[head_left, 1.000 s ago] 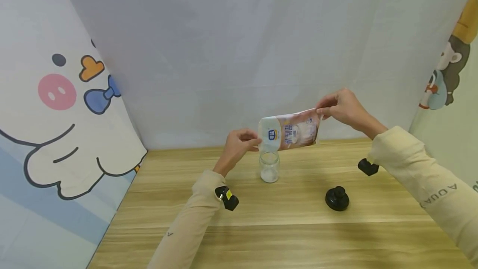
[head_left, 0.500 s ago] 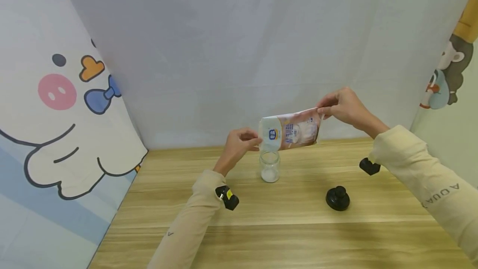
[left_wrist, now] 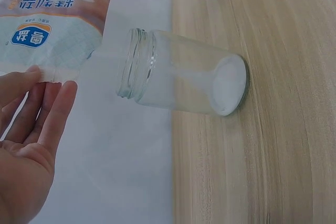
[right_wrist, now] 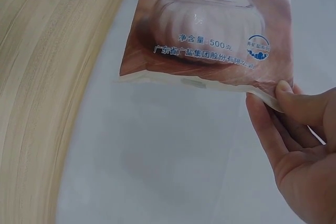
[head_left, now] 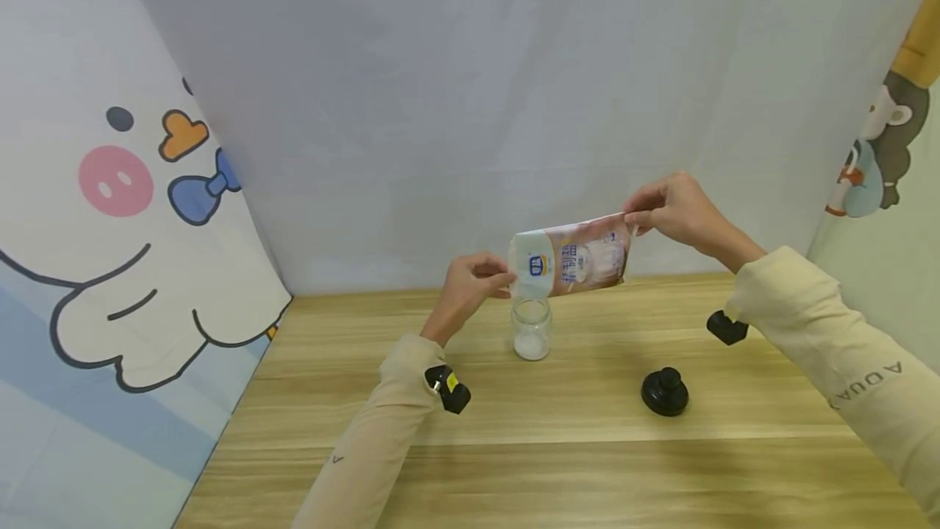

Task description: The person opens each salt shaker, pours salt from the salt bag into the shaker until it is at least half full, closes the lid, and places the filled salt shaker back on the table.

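A salt bag (head_left: 591, 260), pink-brown and pale green with printed lettering, is held tilted above an upright clear glass jar (head_left: 521, 325). My left hand (head_left: 466, 288) pinches the edge of its lower, pale end between thumb and fingers. At the raised end, my right hand (head_left: 683, 215) pinches a corner. The lower corner of the bag hangs over the jar's mouth. White salt (left_wrist: 229, 87) covers the jar's bottom in the left wrist view, and a faint white streak runs down inside toward it. The bag's opening is hard to make out.
A black round lid (head_left: 664, 394) with a knob lies on the wooden table (head_left: 558, 480), right of and nearer than the jar. A pale cloth wall (head_left: 470, 104) stands behind the table. Black wrist cameras hang below both cuffs.
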Demonstrator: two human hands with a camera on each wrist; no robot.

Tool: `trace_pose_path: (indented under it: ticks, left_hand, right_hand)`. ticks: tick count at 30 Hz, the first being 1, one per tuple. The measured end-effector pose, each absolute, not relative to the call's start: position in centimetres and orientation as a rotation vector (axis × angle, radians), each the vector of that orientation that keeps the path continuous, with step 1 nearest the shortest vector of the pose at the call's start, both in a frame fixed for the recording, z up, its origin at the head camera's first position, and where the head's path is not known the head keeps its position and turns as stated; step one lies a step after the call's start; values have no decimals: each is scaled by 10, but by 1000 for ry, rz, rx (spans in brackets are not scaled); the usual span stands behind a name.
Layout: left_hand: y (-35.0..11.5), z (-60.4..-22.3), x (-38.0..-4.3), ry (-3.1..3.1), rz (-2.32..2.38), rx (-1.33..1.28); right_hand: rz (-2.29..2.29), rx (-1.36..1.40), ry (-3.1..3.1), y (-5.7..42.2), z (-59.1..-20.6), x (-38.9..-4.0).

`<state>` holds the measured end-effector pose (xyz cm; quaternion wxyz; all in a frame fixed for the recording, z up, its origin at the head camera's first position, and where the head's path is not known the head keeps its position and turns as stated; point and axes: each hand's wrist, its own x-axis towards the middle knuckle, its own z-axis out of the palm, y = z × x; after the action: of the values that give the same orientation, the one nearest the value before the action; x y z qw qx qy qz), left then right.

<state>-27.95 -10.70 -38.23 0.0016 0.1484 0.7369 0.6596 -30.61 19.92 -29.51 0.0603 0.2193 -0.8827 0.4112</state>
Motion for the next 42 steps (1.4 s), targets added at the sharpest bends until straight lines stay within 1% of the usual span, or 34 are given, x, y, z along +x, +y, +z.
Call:
trace_pose_path:
  ticks: [5, 14, 17, 27, 42]
  left_hand:
    - [-105, -369, -267, 2323, 2043, 478]
    - [-104, -369, -266, 2323, 2048, 461]
    - [-103, -369, -266, 2325, 2047, 457]
    - [-105, -390, -284, 2342, 2085, 432]
    - [-103, -390, -284, 2369, 2073, 454]
  right_hand:
    - [1240, 665, -2675, 199, -295, -306]
    - [1240, 677, -2667, 200, -295, -307]
    - [1228, 669, -2675, 201, -295, -306]
    - [1221, 661, -2678, 200, -294, -306]
    - [1231, 666, -2666, 203, -294, -308]
